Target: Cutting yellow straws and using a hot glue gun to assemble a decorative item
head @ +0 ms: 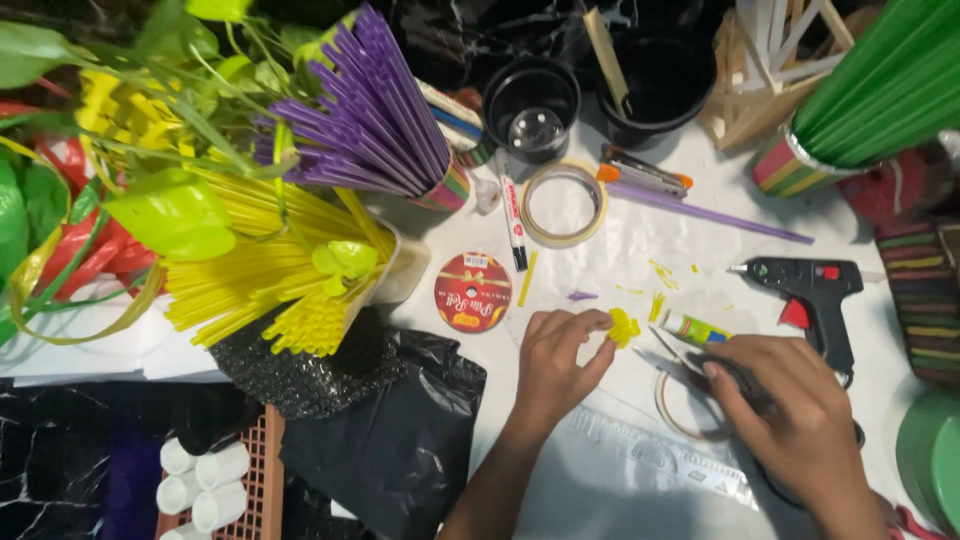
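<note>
While the left hand (553,365) rests on the white surface (640,235), its fingers (590,325) pinch a small yellow fringed piece (624,327) at their tips, thumb below and forefinger above. That piece sits just right of the left fingertips, between the two hands, its cut fringe pointing up and right toward the glue stick (695,328). The right hand (795,415) lies lower right, fingers curled into the handles of a pair of scissors (675,362); blades point up-left, long axis running diagonally from the right hand toward the yellow piece. Blade tips sit near the piece but apart from it; blades look slightly parted, though I cannot tell for sure. Left hand is the nearer one, already touching. Nearby: yellow scraps (660,272) on the surface above, a black glue gun (812,295) to the right, a tape roll (563,204) and a marker (514,222) further up, yellow straws (260,290) at left.
</note>
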